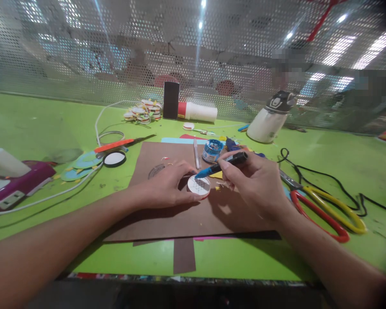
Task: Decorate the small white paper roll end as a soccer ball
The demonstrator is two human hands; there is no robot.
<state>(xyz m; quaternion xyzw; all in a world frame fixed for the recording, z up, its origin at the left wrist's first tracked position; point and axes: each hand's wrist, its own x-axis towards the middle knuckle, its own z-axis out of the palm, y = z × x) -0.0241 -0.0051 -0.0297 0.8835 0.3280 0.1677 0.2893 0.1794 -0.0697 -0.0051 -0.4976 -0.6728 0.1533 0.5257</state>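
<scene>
A small round white disc (200,187) with a dark line pattern on its top and a red edge rests on a brown board (186,223). My left hand (169,184) grips it from the left, fingers and thumb around its rim. In my right hand (260,186) is a black marker (227,162) with a blue front part, slanted down to the left. Its tip meets the upper edge of the disc, as far as I can see. Just behind stand a jar of blue stuff (212,151) and a slim pale stick (197,153).
Large scissors (328,214) and a black cord (331,174) lie to the right. At left are an orange-handled knife (116,145), a round white-topped item (115,159) and a purple power strip (22,186). A phone (171,101), stacked discs (143,111) and a white bottle (266,122) stand behind.
</scene>
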